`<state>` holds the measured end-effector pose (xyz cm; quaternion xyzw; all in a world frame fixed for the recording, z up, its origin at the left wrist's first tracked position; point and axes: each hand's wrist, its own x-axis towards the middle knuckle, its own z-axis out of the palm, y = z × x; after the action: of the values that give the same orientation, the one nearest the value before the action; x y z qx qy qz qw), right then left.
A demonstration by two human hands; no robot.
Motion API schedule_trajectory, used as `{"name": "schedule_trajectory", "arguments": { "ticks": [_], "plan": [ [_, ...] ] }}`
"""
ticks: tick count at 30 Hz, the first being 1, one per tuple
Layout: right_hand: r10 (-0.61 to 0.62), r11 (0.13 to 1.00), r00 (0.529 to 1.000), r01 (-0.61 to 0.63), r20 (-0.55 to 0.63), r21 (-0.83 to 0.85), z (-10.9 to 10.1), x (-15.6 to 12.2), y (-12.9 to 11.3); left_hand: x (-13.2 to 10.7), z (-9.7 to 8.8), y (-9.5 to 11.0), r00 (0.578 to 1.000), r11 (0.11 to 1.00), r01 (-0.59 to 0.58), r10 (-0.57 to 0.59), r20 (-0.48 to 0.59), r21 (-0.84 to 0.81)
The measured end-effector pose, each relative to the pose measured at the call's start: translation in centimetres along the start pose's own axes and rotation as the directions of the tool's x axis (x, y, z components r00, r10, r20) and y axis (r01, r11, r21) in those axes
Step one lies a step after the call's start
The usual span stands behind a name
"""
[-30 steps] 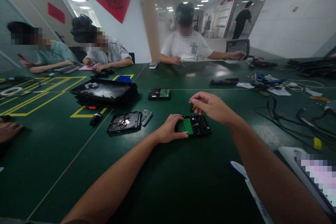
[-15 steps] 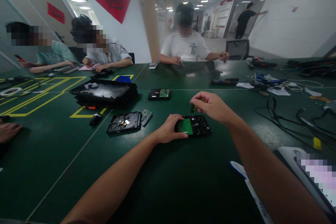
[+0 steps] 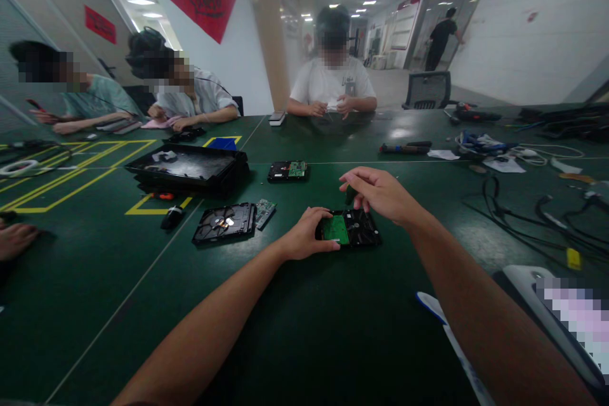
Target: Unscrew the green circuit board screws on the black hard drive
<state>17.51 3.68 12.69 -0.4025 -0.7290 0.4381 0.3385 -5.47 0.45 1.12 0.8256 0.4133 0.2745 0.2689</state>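
Note:
My left hand (image 3: 307, 235) is closed around the left end of a hard drive (image 3: 365, 227), thumb on its near edge and fingers over the far edge. The drive lies flat on the dark green table, its green circuit board (image 3: 335, 228) facing up. Just above the drive's far edge, my right hand (image 3: 375, 193) is closed on a small, dark-handled screwdriver (image 3: 351, 194), held roughly upright. Its tip is too small and dark to make out. Left of my left hand lie another hard drive (image 3: 224, 223) and a loose circuit board (image 3: 264, 212).
A third drive (image 3: 287, 171) lies farther back, beside a black tray (image 3: 190, 165). Black cables (image 3: 542, 216) spread at right, with a white phone-like device (image 3: 523, 279) nearer me. A co-worker (image 3: 333, 85) sits opposite; others sit at the left. Tools (image 3: 405, 148) lie at back right.
My right hand's fingers have shifted around the screwdriver, some now lower towards the drive. My left hand and the drive stay put. The co-worker opposite has brought both hands together.

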Motion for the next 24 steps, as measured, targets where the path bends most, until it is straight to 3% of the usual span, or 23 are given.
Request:
{"name": "schedule_trajectory", "arguments": {
  "ticks": [4,11,14,19,24],
  "plan": [
    [0.011,0.998,1.0,-0.012,0.029,0.056,-0.01,0.23,0.36,-0.04,-0.07,0.01,1.0,1.0,0.0,0.0,-0.001,-0.007],
    [-0.03,0.991,0.998,0.021,-0.062,-0.134,-0.46,0.11,0.27,-0.06,-0.2,0.3,1.0,1.0,0.002,-0.002,0.011,-0.005],
    [-0.01,0.995,0.998,0.004,-0.066,-0.1,-0.42,0.01,-0.01,-0.05,-0.21,0.32,1.0,1.0,0.013,-0.013,0.018,-0.003],
    [-0.028,0.998,0.999,0.029,0.025,-0.053,-0.07,-0.02,0.06,-0.04,-0.13,0.17,1.0,1.0,0.012,-0.012,0.013,-0.009],
    [0.014,0.999,1.0,-0.014,0.005,0.03,-0.07,0.23,0.38,-0.06,0.01,0.03,1.0,1.0,0.007,-0.007,0.008,0.007]
  ]
}}
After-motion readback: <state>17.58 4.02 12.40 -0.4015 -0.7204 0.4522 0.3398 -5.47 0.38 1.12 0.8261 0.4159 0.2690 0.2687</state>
